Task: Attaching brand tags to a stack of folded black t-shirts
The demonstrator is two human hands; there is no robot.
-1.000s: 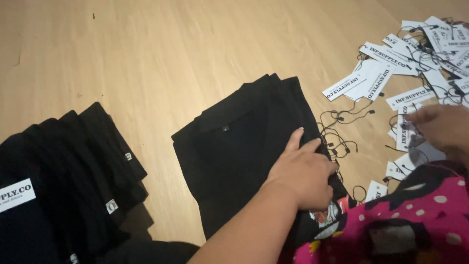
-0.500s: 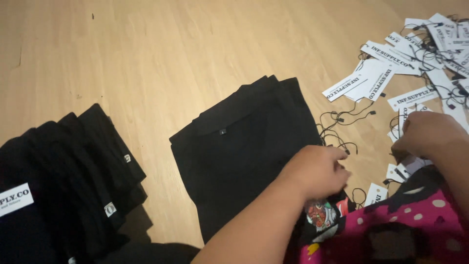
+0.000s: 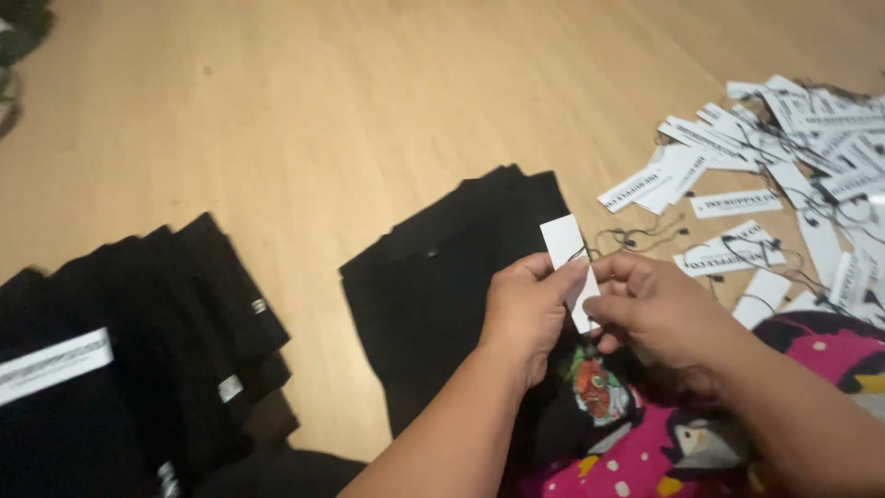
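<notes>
Hands: left hand [image 3: 527,314] and right hand [image 3: 659,314] both pinch a small white paper hang tag [image 3: 569,267], held just above the folded black garment [image 3: 442,295].
Left: stack of black shirts [image 3: 129,360].
Far right: heap of white tags [image 3: 784,175] on the wooden floor [image 3: 350,101].

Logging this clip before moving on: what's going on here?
A person seated at a wooden floor holds a white hang tag between the left hand and the right hand, above a folded black garment. A fanned stack of folded black garments lies to the left, one carrying a white tag. A loose pile of white tags with black strings lies at the right.
</notes>
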